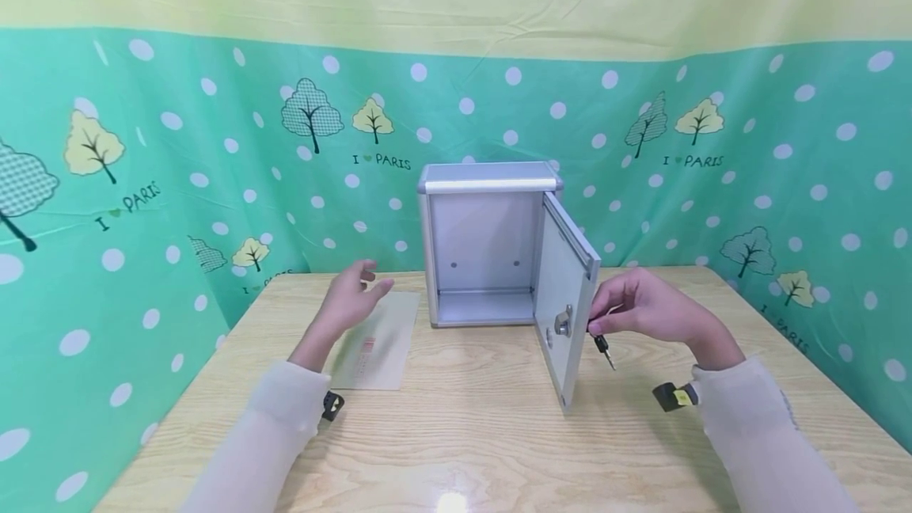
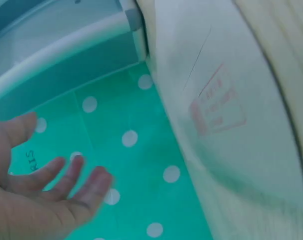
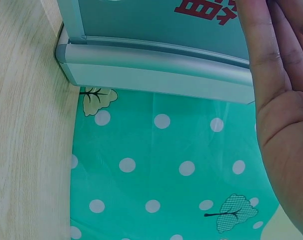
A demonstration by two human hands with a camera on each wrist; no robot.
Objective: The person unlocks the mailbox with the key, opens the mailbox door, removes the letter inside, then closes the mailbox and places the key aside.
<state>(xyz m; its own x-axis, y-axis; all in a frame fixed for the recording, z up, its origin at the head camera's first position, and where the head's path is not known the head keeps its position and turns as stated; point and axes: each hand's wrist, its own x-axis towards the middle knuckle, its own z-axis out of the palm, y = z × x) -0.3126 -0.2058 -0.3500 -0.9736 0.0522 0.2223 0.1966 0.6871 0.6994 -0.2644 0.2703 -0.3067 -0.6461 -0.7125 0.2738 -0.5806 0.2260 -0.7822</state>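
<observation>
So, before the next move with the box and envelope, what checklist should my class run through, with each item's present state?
1. Door swung open on the box: ok.
2. Envelope lying on the table, beside the box: ok.
3. Envelope gripped by the left hand: not ok; the hand hovers above it.
4. Right hand at the keys by the door: ok.
5. Envelope's flap sealed: cannot tell; no flap is visible.

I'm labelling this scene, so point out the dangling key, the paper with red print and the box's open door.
Key [image 1: 602, 344]: head view, on its dark head.
Paper [image 1: 389, 341]: head view, on the blank area right of its red print.
Door [image 1: 562, 275]: head view, on its inner face.
</observation>
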